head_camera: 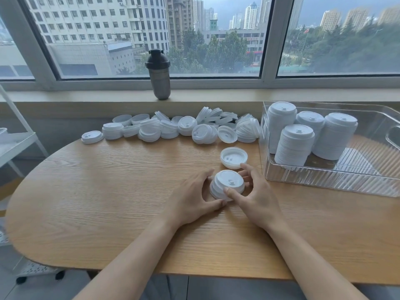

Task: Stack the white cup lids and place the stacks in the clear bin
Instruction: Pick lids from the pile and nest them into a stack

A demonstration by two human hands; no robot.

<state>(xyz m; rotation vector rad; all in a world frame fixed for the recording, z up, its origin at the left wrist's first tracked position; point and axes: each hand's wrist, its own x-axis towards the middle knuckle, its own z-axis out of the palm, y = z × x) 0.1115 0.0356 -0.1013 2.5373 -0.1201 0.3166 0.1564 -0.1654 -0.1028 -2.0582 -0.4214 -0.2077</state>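
I see both hands on a short stack of lids [227,184] sitting on the wooden surface [108,191], near its middle. Left hand [192,198] curls around the stack's left side, thumb touching the base at the front. Right hand [257,195] cups the right side, thumb lying on the near rim, fingers spread behind. Both hands hold the stack between them.

A single lid [233,158] lies upside down just behind the stack, close to the right fingertips. I cannot tell whether they touch it.

A loose pile of lids [173,127] runs along the far edge of the surface under the window sill.

The clear bin [329,180] stands to the right, holding four tall stacks [296,146] upright in its left half.

A grey shaker bottle [159,74] stands on the sill.
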